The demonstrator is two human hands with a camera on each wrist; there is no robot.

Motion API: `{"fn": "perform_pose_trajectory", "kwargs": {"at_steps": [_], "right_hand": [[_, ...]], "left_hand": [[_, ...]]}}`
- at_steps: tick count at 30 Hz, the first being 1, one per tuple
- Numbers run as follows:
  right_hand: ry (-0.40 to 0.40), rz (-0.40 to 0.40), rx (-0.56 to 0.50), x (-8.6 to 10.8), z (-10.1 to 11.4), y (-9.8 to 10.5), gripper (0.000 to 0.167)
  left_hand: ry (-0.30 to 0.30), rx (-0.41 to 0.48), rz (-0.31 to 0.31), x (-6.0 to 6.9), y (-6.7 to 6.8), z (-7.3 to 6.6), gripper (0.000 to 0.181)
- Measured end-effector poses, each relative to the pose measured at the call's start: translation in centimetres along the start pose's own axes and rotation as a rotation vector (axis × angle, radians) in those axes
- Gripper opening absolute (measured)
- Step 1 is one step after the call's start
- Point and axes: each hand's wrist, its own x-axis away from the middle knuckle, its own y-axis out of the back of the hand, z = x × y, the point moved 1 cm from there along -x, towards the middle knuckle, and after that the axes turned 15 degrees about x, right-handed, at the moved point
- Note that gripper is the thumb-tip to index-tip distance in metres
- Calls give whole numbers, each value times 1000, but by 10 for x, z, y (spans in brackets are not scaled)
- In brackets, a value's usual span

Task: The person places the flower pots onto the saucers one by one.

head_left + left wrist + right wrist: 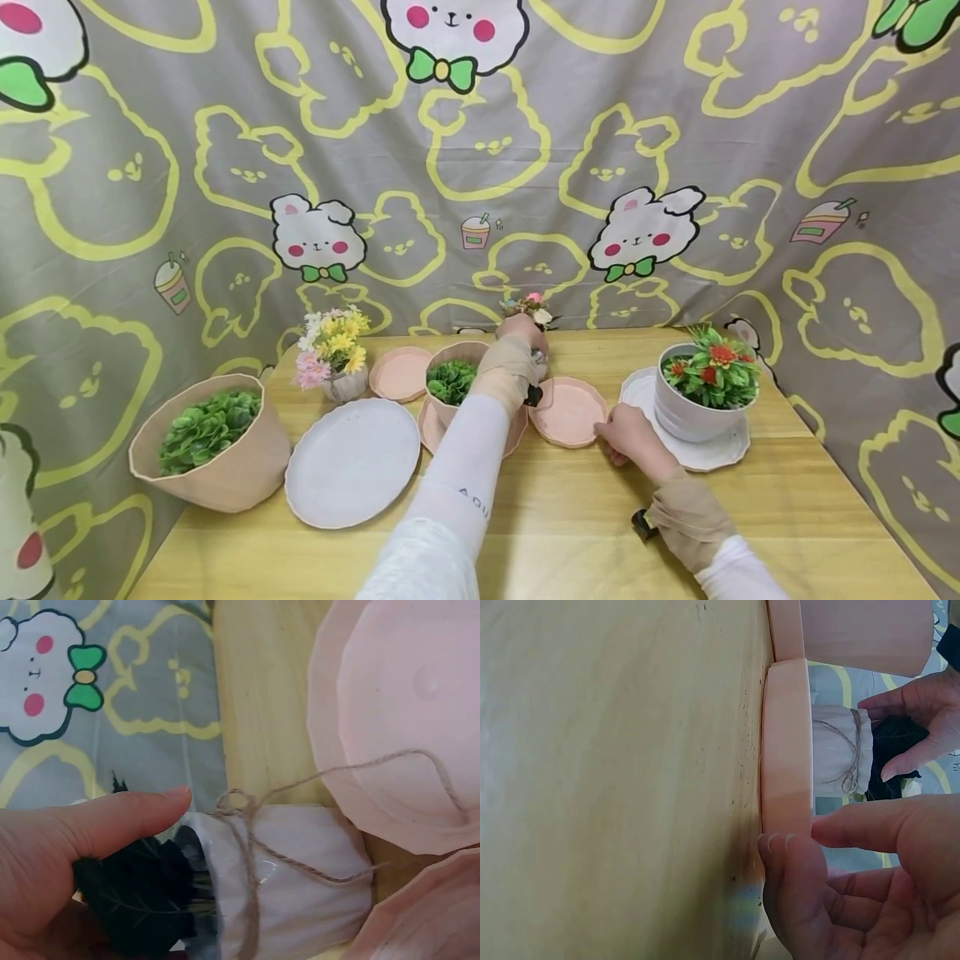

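My left hand reaches to the back of the table, around the leaves of a small flower pot wrapped in white cloth and tied with twine. In the left wrist view its thumb lies straight beside the rim. The right wrist view shows thumb and fingers spread to either side of the dark leaves. My right hand pinches the near right edge of a round pink saucer between thumb and fingers. The saucer lies flat in front of the wrapped pot. Pink and white blooms show above my left hand.
Left of my arm stand a pink pot with greenery, a pink plate, yellow flowers, a white plate and a large pink planter. A white pot sits on a white saucer at right. Patterned cloth hangs behind.
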Motion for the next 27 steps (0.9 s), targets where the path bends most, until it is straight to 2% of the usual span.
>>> {"fn": "perform_pose_trajectory", "kwargs": {"at_steps": [11, 16, 24, 26, 27], "right_hand": [[-8, -4, 0, 0, 2, -1, 30], [-8, -6, 3, 1, 1, -1, 29], [-5, -4, -7, 2, 2, -1, 30], [-6, -3, -7, 2, 2, -2, 30], [-6, -3, -8, 2, 2, -2, 30]], "left_hand": [[77, -91, 10, -10, -12, 0, 40], [95, -84, 22, -11, -13, 0, 44], [112, -62, 44, -23, -17, 3, 47], [111, -63, 37, -26, -18, 4, 45], [109, -61, 17, -34, -23, 7, 45]]}}
